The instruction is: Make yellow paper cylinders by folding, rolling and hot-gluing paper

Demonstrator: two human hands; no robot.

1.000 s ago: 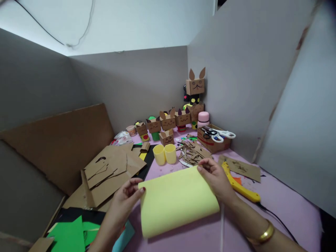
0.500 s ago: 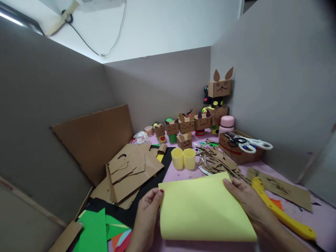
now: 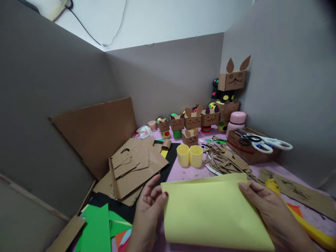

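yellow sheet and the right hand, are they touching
Touching: the head view shows the yellow sheet with the thumb of the right hand lying on its front face, near the upper right corner.

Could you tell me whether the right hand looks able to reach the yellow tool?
Probably yes: the yellow tool lies beside the right hand, with nothing visible between them, though that hand would likely need to release the yellow sheet first.

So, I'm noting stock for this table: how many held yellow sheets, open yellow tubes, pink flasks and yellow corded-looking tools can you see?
Folded yellow sheet: 1
Yellow tubes: 2
Pink flask: 1
Yellow tool: 1
Total: 5
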